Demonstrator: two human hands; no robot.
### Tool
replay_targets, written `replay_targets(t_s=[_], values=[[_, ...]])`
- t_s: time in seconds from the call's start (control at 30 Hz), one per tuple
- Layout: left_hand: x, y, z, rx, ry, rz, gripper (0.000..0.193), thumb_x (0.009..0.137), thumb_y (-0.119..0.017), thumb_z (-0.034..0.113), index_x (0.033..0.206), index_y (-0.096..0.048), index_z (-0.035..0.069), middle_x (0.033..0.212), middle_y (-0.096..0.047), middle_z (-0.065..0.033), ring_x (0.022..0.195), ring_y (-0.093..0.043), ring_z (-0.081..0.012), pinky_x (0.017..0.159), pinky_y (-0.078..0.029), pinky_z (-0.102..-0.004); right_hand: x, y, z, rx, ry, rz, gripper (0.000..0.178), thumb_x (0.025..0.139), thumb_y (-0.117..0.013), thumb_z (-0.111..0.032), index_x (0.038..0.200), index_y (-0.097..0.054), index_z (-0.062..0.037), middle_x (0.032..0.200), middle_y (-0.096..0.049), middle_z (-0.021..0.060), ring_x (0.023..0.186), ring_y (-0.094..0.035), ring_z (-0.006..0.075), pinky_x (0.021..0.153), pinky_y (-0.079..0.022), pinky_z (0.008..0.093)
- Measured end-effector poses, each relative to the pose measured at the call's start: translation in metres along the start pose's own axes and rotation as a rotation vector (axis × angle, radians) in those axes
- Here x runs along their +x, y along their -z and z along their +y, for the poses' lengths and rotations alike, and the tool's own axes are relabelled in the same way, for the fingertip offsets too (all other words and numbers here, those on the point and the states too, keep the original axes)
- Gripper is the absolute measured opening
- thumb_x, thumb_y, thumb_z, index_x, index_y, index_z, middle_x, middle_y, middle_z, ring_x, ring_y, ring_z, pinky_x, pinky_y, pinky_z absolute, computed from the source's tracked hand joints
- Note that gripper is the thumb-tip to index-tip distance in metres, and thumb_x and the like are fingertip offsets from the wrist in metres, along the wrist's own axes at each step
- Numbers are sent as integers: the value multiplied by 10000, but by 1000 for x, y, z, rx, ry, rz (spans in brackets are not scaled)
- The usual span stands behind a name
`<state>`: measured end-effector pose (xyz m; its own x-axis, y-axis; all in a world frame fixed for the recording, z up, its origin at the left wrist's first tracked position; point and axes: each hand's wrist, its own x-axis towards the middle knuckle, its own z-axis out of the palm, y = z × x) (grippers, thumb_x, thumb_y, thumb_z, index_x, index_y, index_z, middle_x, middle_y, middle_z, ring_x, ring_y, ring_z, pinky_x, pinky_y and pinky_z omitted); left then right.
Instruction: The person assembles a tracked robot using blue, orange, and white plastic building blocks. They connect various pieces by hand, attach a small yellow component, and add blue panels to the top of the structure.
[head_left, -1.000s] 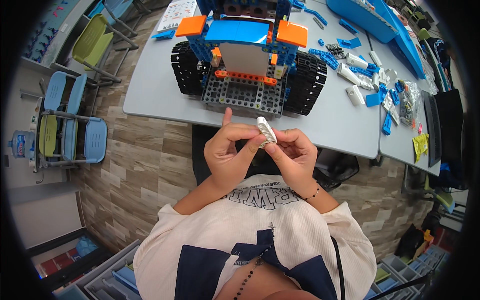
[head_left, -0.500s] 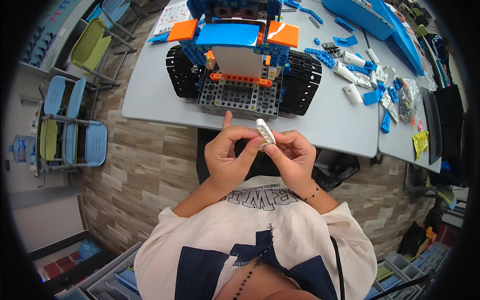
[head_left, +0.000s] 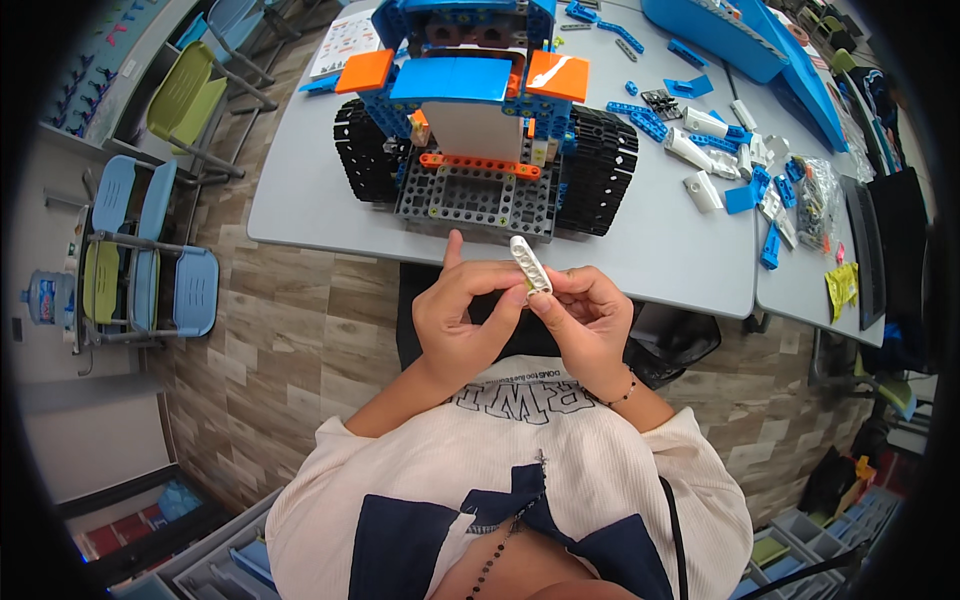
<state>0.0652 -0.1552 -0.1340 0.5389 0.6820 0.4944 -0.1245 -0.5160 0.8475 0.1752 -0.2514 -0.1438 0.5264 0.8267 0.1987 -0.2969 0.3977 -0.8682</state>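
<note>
Left hand [head_left: 462, 322] and right hand [head_left: 583, 322] both pinch a small white beam [head_left: 530, 265], just in front of the tracked vehicle model [head_left: 485, 125] on the table [head_left: 670, 240].

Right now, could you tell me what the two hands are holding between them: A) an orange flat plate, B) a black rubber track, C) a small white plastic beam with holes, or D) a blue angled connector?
C: both hands pinch a small white plastic beam with holes.
</note>
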Motion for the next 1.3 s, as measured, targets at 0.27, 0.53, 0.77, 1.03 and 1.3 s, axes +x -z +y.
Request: replay_targets(t_s=[0.27,0.53,0.77,1.03,1.3], values=[[-4,1,-3,-124,30,-64,243,741,-731,75,965,-637,68,905,-685,-41,854,-657,-151,1092,-187,-535,2,1,1,190,-195,0,146,866,-598,33,1004,-554,52,1009,-641,146,925,-626,138,801,-516,238],[11,37,5,-123,-108,393,186,807,-665,31,976,-610,-24,858,-642,-95,794,-641,-183,917,-478,-369,16,-11,-10,58,-302,-198,164,889,-571,-8,1047,-573,39,1006,-650,131,967,-640,196,877,-492,295],[56,77,-5,397,-169,229,134,788,-664,-22,921,-660,-9,832,-625,-91,719,-621,-160,652,-511,-268,35,-13,-31,-199,-133,-221,138,880,-576,-25,1006,-590,32,953,-642,97,924,-635,162,843,-478,267],[73,54,-26,237,-96,303,301,796,-679,27,1084,-594,6,894,-633,-92,697,-643,-163,629,-533,-263,42,-19,-48,-396,57,-136,134,860,-586,-34,968,-602,44,929,-632,117,917,-633,193,839,-479,300],[73,47,-41,326,-215,433,286,747,-737,28,978,-568,23,856,-629,-89,689,-632,-176,608,-517,-277,38,-9,-41,-348,45,-92,128,869,-562,-18,971,-597,50,943,-628,113,923,-625,184,853,-469,298]])
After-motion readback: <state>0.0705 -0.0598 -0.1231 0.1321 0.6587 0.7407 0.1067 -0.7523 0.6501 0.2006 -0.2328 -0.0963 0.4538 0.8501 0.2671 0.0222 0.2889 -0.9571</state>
